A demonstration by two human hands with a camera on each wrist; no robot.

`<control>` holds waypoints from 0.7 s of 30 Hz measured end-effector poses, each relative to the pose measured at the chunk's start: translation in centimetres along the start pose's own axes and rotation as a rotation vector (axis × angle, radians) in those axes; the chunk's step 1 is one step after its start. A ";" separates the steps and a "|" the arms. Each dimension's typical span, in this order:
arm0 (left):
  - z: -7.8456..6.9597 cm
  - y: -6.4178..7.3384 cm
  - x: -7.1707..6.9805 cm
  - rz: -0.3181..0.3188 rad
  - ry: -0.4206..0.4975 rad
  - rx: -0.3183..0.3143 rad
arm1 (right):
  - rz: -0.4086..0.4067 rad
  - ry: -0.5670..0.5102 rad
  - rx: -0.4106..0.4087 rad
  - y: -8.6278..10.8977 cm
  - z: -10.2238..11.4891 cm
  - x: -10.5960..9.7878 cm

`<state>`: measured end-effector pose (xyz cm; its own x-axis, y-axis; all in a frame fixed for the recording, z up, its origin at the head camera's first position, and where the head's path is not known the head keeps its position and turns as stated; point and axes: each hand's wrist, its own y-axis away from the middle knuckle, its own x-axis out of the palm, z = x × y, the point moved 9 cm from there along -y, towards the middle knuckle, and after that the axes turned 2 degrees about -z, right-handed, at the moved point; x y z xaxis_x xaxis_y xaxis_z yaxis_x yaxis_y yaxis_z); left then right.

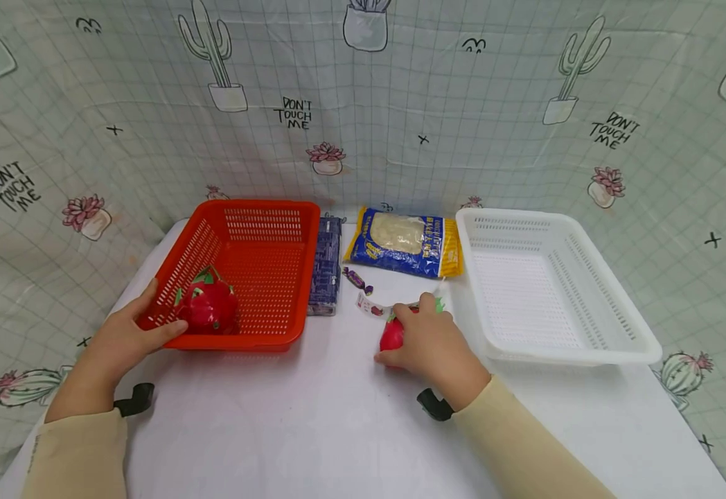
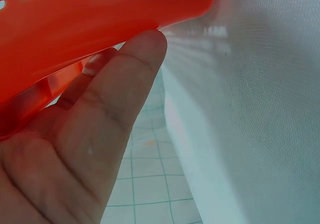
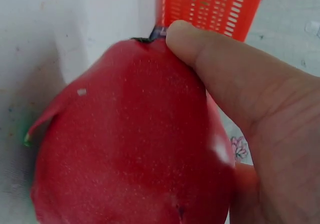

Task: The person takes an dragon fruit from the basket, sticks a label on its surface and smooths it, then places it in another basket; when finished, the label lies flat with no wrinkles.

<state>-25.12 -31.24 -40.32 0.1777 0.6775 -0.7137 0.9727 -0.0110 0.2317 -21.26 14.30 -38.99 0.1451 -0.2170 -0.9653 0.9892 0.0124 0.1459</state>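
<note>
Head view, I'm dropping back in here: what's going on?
A person's right-hand grip holds a rounded red dragon fruit with green tips between a red perforated plastic basket and a white perforated plastic basket; whether it touches the white table is hard to tell. The left-hand grip rests at the red basket's near left corner. Another red dragon fruit lies inside that basket.

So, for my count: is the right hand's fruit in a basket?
No: the right hand grips the fruit between red basket and white basket.
</note>
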 end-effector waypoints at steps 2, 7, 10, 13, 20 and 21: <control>0.0 0.0 0.0 0.001 0.001 -0.001 | 0.007 0.018 -0.003 -0.3 0.2 0.0; -0.1 0.1 -0.1 0.003 0.006 -0.011 | 0.049 0.064 0.006 -1.6 0.4 0.2; -0.3 0.1 -0.1 -0.006 -0.002 -0.010 | 0.070 0.115 -0.009 -2.2 0.7 0.1; -0.3 0.2 0.0 -0.014 -0.007 -0.009 | 0.087 0.167 -0.031 -2.6 1.2 0.0; -0.2 0.3 -0.1 -0.017 0.007 -0.011 | 0.100 0.187 -0.039 -2.8 1.5 0.2; -0.2 0.3 -0.1 -0.016 0.008 -0.011 | 0.099 0.183 -0.037 -2.8 1.5 0.2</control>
<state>-24.84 -31.19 -40.09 0.1606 0.6832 -0.7124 0.9738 0.0080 0.2272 -24.01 12.72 -39.24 0.2397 -0.0317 -0.9703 0.9694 0.0617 0.2375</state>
